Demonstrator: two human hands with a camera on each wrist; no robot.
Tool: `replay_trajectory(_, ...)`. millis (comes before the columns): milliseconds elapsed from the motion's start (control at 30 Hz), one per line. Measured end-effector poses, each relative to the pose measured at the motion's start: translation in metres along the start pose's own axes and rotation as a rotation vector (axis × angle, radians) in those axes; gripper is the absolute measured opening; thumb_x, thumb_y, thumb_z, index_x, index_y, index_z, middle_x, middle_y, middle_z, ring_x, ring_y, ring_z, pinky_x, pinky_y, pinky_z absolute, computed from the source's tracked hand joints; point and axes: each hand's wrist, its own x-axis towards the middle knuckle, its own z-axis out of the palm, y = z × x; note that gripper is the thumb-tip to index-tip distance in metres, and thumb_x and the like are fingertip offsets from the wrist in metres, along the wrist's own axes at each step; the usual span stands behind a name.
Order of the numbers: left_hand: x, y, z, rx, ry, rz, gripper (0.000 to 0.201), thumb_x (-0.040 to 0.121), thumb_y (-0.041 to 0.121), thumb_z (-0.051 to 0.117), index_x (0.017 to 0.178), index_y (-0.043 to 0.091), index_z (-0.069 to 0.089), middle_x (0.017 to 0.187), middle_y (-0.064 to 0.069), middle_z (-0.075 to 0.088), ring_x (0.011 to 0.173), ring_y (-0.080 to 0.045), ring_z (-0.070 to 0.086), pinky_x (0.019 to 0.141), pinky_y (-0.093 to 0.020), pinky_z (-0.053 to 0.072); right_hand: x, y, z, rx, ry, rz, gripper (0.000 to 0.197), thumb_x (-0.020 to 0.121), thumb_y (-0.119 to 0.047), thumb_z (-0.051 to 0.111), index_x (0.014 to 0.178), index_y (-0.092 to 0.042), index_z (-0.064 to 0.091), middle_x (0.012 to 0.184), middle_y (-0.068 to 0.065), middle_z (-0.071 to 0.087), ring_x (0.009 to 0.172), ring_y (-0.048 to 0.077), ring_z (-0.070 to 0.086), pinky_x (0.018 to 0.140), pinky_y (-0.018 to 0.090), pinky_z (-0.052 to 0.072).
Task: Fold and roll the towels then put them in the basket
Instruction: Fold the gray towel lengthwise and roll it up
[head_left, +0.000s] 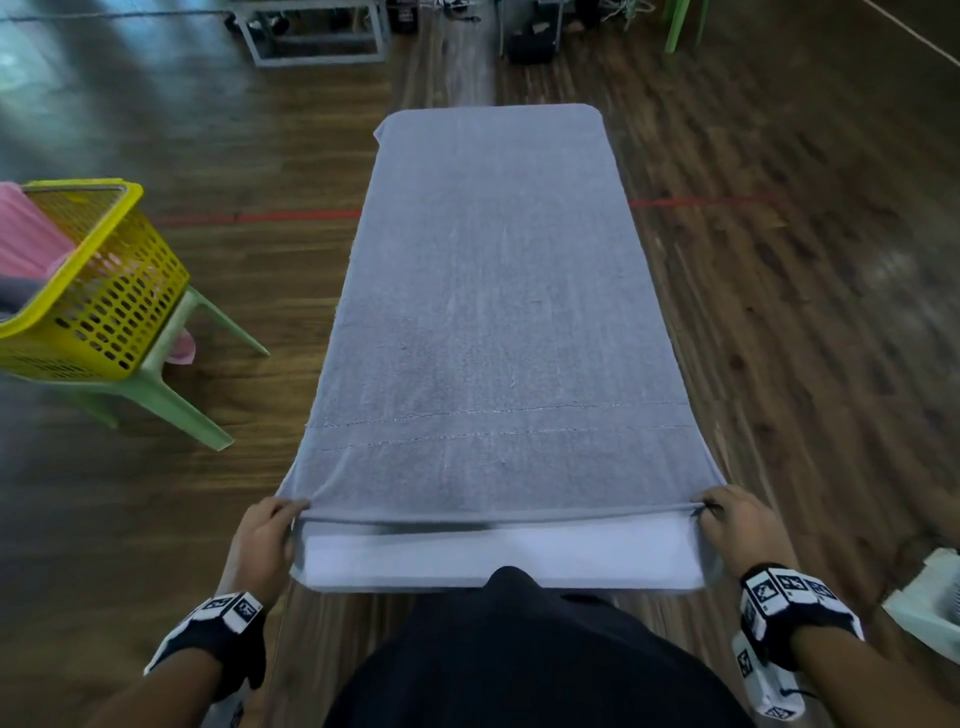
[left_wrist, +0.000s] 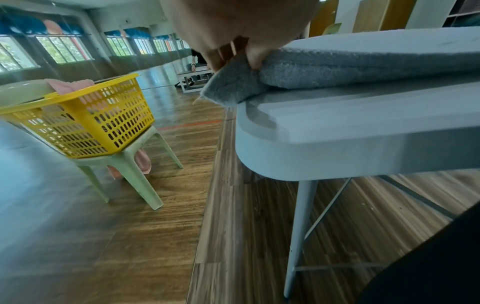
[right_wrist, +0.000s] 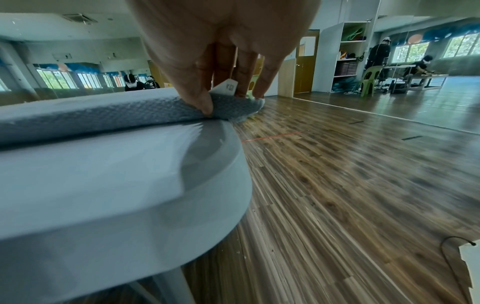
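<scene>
Towel front and centre from the head camera: grey, spread flat and long over a narrow white table, covering nearly all of it, with only a bare strip of tabletop showing at the near end. Left hand pinches the near left corner, right hand pinches the near right corner, and the near edge runs taut between them. Off to the left, well apart from the table, a yellow basket sits on a pale green stool with pink cloth inside it. Wooden floor all round, a red line across it, and a dark-clothed torso fills the bottom of the frame. Over to the left wrist view: fingers curled on the towel's corner, which pokes just past the table's rounded edge; the basket stands beyond on its stool, with open floor between. Now the right wrist view: thumb and fingers clamp the other corner, a small white label sticking up between them, right at the table's curved rim. Far behind, people sit at another table beside a green chair.
</scene>
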Motion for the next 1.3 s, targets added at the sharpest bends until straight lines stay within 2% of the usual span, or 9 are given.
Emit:
replay_trajectory(67,-0.004,-0.002,0.002,-0.023,0.011,0.010,0.044,0.059,-0.023,0.069,0.098,-0.002,0.070,0.089,-0.018,0.064,0.080,-0.041,0.058,0.070,-0.040,0.042,-0.005,0.000,0.001,-0.017,0.014,-0.041,0.021,0.069,0.001,0.072,0.084,-0.014,0.073,0.088,0.004,0.071,0.077,0.029,0.066,0.073,0.038,0.053)
replay_trajectory(133,-0.011,-0.006,-0.001,-0.030,0.023,-0.019,0.031,0.072,-0.001,0.068,0.102,0.006,0.068,0.091,-0.008,0.063,0.083,-0.033,0.057,0.071,-0.038,0.042,-0.011,0.002,0.003,-0.034,0.008,-0.074,0.022,0.067,0.000,0.074,0.081,-0.016,0.072,0.085,0.003,0.071,0.074,0.028,0.066,0.070,0.038,0.054)
replay_trajectory(200,-0.018,-0.008,-0.003,-0.037,0.028,-0.030,0.028,0.077,0.028,0.052,0.099,0.014,0.063,0.087,0.004,0.055,0.079,-0.021,0.050,0.067,-0.034,0.039,-0.015,0.004,0.003,-0.052,-0.002,-0.066,0.021,0.067,-0.002,0.075,0.081,-0.018,0.072,0.084,0.001,0.071,0.074,0.028,0.065,0.070,0.039,0.052)
replay_trajectory(267,-0.023,-0.003,-0.006,-0.048,0.020,-0.011,0.031,0.077,0.036,0.044,0.094,0.015,0.061,0.084,0.006,0.053,0.076,-0.017,0.046,0.064,-0.032,0.037,-0.020,0.006,0.002,-0.072,0.004,-0.043,0.020,0.067,-0.005,0.075,0.082,-0.019,0.072,0.084,0.000,0.070,0.076,0.028,0.064,0.071,0.040,0.050)
replay_trajectory(367,-0.029,0.004,-0.009,-0.033,0.025,-0.023,0.014,0.079,0.010,0.064,0.093,0.010,0.064,0.084,-0.005,0.062,0.076,-0.019,0.048,0.064,-0.033,0.037,-0.031,0.007,-0.001,-0.106,0.022,-0.001,0.019,0.069,-0.007,0.076,0.082,-0.020,0.072,0.083,0.001,0.069,0.078,0.029,0.061,0.074,0.041,0.043)
replay_trajectory(467,-0.036,-0.001,-0.005,-0.020,0.009,-0.017,0.031,0.069,-0.013,0.070,0.093,0.006,0.066,0.085,-0.012,0.066,0.074,-0.028,0.057,0.064,-0.034,0.041,-0.044,0.009,0.000,-0.126,0.025,0.039,0.017,0.070,-0.009,0.074,0.082,-0.021,0.072,0.083,0.000,0.068,0.080,0.027,0.059,0.079,0.041,0.037)
replay_trajectory(633,-0.047,-0.008,0.001,0.006,0.042,0.022,0.018,0.075,-0.001,0.064,0.091,0.003,0.071,0.084,-0.013,0.069,0.074,-0.034,0.063,0.065,-0.040,0.048,-0.060,0.009,0.006,-0.136,0.027,0.060,0.018,0.070,-0.008,0.074,0.081,-0.021,0.070,0.083,0.000,0.067,0.082,0.027,0.059,0.081,0.041,0.035)
replay_trajectory(833,-0.048,-0.013,0.003,0.029,-0.014,-0.023,0.028,0.072,-0.012,0.069,0.095,0.004,0.071,0.090,-0.011,0.070,0.081,-0.033,0.064,0.070,-0.042,0.050,-0.072,0.008,0.008,-0.117,0.063,0.077,0.019,0.067,-0.006,0.076,0.077,-0.021,0.069,0.078,-0.001,0.065,0.079,0.027,0.061,0.081,0.038,0.031)
replay_trajectory(1300,-0.055,-0.017,0.002,0.071,-0.021,0.015,0.021,0.076,-0.003,0.069,0.093,0.010,0.071,0.086,-0.004,0.070,0.075,-0.024,0.063,0.065,-0.033,0.047,-0.087,0.014,0.008,-0.117,0.070,0.094,0.019,0.069,-0.009,0.077,0.077,-0.025,0.069,0.078,-0.004,0.065,0.083,0.023,0.061,0.084,0.040,0.031)
